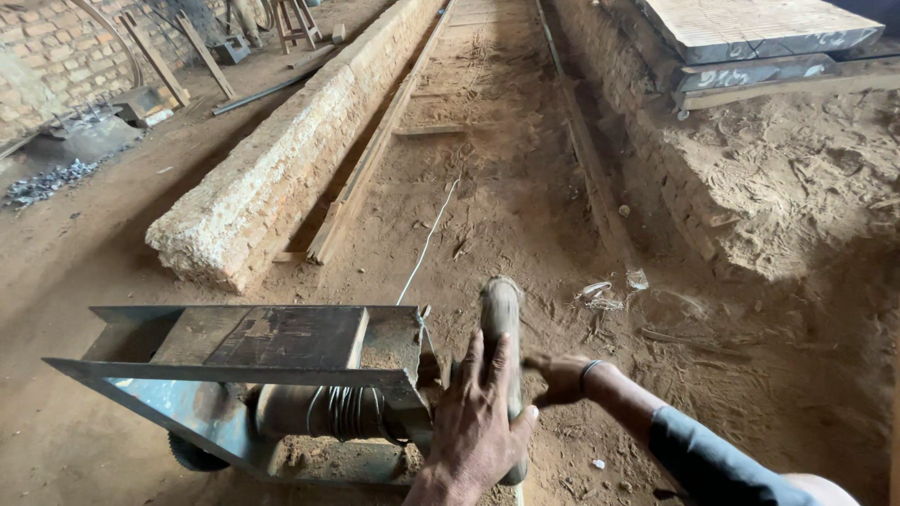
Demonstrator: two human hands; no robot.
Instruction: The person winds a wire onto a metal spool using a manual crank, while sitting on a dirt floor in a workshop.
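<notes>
A rusty steel winch frame point(234, 361) stands on the dirt floor at the lower left, with a drum point(323, 412) wound with wire under it. A thin white cord point(427, 239) runs from the winch away along the sandy trench. My left hand point(473, 426) is wrapped over the worn crank handle point(500, 309) that sticks up beside the frame. My right hand point(560, 375), with a bangle on the wrist, grips the same handle from the right side, partly hidden behind it.
A low crumbling brick wall point(281, 169) borders the trench on the left, with wooden rails point(361, 178) along both sides. Thick timber slabs point(750, 37) lie stacked at the upper right above a mound of sawdust. Scrap metal, planks and a stool stand at the far left.
</notes>
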